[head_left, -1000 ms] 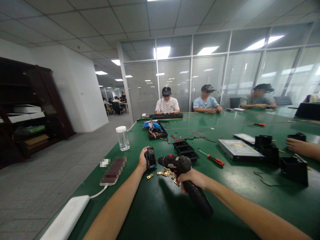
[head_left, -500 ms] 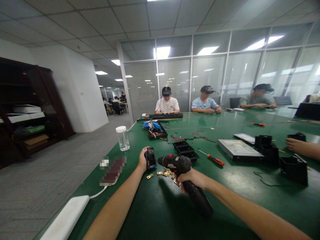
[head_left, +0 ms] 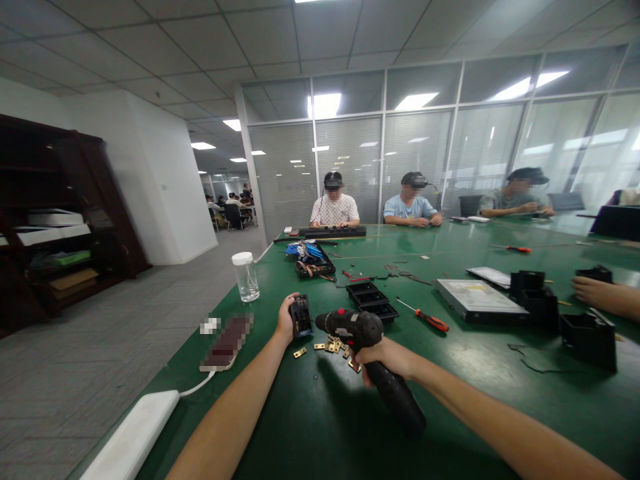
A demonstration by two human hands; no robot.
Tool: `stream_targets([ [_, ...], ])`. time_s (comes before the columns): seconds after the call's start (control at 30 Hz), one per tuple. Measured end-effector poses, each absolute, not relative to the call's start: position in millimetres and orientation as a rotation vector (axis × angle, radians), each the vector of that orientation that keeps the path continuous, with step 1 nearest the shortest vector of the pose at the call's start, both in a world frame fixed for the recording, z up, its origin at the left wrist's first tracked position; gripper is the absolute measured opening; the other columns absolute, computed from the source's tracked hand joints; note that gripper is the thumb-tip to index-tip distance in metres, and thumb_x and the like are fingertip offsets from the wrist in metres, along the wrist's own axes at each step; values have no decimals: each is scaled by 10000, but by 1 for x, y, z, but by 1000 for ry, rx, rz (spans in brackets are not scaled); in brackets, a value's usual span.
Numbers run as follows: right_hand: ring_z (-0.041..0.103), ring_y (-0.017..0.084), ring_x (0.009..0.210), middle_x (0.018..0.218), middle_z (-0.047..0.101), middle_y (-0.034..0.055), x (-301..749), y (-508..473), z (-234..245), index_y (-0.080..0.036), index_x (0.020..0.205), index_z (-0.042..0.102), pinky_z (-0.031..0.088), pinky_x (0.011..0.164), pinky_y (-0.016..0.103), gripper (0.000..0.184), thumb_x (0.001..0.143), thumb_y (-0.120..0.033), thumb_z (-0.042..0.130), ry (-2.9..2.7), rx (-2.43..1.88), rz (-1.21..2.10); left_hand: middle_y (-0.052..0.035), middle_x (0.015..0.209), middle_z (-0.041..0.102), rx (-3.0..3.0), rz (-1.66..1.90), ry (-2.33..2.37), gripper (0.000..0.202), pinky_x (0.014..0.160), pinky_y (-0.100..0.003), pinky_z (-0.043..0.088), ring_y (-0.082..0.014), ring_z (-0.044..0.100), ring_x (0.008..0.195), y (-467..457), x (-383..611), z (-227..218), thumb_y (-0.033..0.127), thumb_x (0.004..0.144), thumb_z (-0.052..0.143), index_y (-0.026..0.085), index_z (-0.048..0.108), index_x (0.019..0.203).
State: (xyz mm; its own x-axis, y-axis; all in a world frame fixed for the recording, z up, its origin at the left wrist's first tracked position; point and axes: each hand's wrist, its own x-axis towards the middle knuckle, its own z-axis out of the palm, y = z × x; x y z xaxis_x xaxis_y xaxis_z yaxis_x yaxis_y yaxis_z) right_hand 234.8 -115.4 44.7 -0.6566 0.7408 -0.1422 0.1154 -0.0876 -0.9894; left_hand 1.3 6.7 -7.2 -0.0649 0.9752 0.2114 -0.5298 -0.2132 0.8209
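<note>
In my left hand [head_left: 286, 321] is a black plastic housing [head_left: 302, 316], gripped by its left side with its hollow face turned toward me. My right hand [head_left: 383, 357] is wrapped round the handle of a black cordless drill [head_left: 353, 327]. The drill's chuck points left, close to the housing's right side; whether its tip touches the housing I cannot tell. Below the drill, several small brass-coloured plates [head_left: 334, 345] lie loose on the green table [head_left: 280, 427].
Black trays [head_left: 367, 297] and an orange screwdriver [head_left: 431, 321] lie beyond the drill. A flat metal drive [head_left: 477, 300] sits to the right, near black plastic parts [head_left: 587, 337] and another person's hand [head_left: 593, 290]. On the left stand a clear jar [head_left: 245, 280], a phone and a white power strip [head_left: 133, 437].
</note>
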Motion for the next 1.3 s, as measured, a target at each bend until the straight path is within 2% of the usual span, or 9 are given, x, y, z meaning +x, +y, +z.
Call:
stream_targets([
  [0.23,522,133,442,560,529,9,234,-115,45,-114,707,487,396,431,242,156,587,-212,468,-1721,-902,1806,-18,660,539,897,1580,681,385,480,-239,376,-125,503,511,6,1,-7,347,605,431,152,475,934],
  [0.67,512,127,437,505,518,10,234,-114,45,-100,676,502,391,437,238,153,592,-221,459,-1732,-910,1806,-17,657,539,873,1585,663,366,495,-250,380,-129,503,517,4,2,-3,335,604,435,159,481,923],
  [1.3,509,116,439,552,529,16,236,-115,46,-99,702,505,380,440,228,177,591,-230,462,-1728,-920,1805,-19,649,538,918,1570,652,371,476,-250,379,-129,500,503,7,1,-7,340,612,419,157,477,930],
])
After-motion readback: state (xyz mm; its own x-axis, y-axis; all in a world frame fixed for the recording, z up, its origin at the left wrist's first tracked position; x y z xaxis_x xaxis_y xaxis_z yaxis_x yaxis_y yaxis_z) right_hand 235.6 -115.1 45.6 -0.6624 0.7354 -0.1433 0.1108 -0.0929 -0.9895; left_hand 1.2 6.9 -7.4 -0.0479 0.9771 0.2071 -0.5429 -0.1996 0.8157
